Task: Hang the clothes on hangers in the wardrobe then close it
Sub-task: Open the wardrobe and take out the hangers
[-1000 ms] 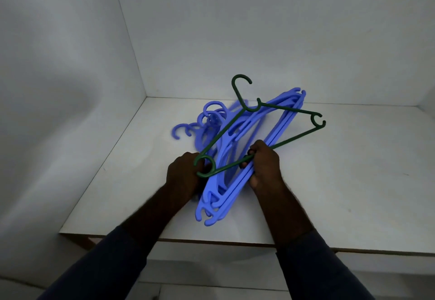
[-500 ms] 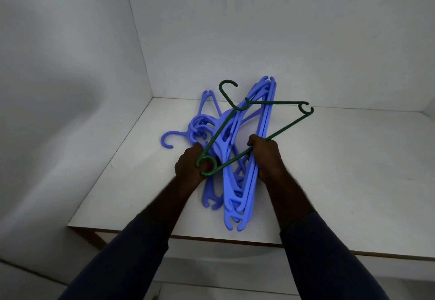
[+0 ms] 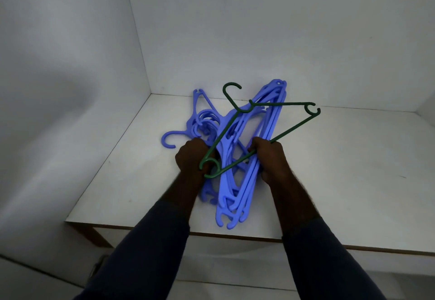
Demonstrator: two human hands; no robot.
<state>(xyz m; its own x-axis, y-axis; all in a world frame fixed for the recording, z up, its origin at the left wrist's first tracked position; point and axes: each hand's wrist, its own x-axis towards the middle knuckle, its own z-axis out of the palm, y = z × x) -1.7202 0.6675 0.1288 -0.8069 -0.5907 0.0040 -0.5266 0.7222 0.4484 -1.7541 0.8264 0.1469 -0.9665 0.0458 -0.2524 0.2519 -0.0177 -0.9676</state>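
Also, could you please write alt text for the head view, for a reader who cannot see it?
A person's left hand and right hand grip a green hanger above a pile of blue hangers on a white shelf. The right hand also grips several blue ones; white walls enclose the shelf.

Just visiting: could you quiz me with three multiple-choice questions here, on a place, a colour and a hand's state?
1. Where do the blue hangers rest? A white shelf; B floor; C rail.
2. What colour is the thin hanger on top? A red; B green; C yellow.
3. What is the right hand doing? A hanging idle; B lying flat; C gripping hangers.
Answers: 1A, their ends touch the board; 2B, its frame is dark green; 3C, fingers curl round them.
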